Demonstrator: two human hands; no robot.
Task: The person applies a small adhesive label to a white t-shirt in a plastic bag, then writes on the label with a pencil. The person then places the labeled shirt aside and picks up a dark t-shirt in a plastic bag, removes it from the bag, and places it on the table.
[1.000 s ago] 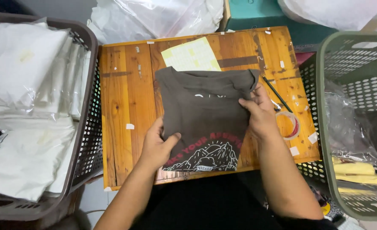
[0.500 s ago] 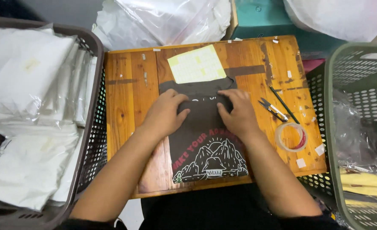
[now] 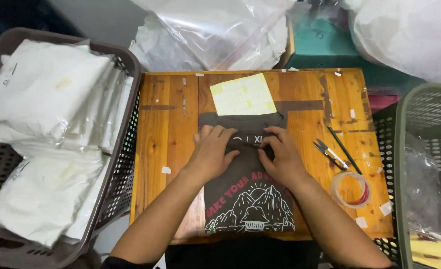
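Left hand [image 3: 211, 153] and right hand [image 3: 280, 158] lie flat, fingers spread, gripping nothing, pinning the folded dark shirt [image 3: 248, 192] to the worktop [image 3: 168, 124], seemingly to hold its fold; sticker sheet [image 3: 243, 94] just beyond fingertips, scissors [image 3: 330, 154] rightward.

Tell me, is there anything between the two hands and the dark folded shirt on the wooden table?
Nothing visible is in the way. The left hand and the right hand both rest flat on the dark folded shirt, near its collar end. The yellow sticker sheet lies beyond the shirt, the scissors off to the right.
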